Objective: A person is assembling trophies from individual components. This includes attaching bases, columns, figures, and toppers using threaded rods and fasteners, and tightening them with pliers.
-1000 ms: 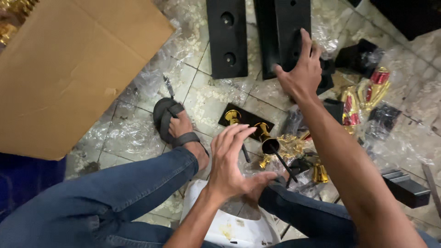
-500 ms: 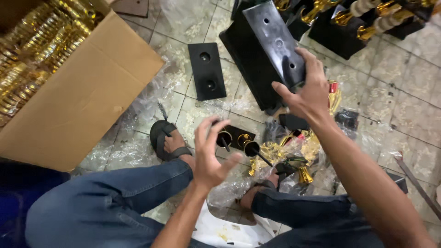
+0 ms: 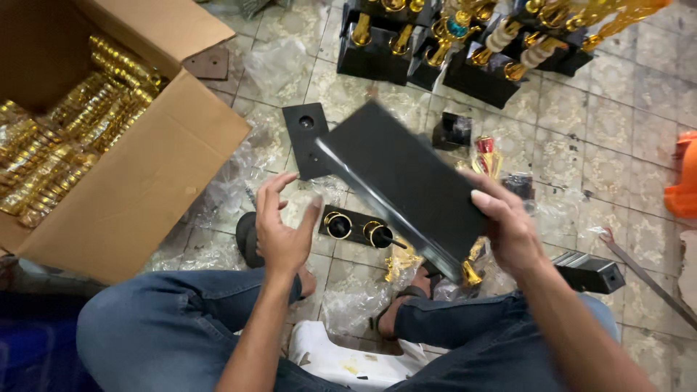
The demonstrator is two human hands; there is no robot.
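Cardboard box [image 3: 138,181] at left — flat plate [image 3: 306,138] beyond the feet, trophies [image 3: 465,43] farther back.

- Cardboard box [image 3: 156,181], open, full of gold parts [image 3: 65,138], at left.
- Finished trophies [image 3: 465,43] on black bases, top.
- Orange object [image 3: 682,181] at right edge.
- Clear plastic wrap [image 3: 279,62] on tiled floor [image 3: 617,138].

Even indoor light, soft shadows, slight motion blur

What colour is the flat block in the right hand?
Black, seen in the head view: block, right hand.
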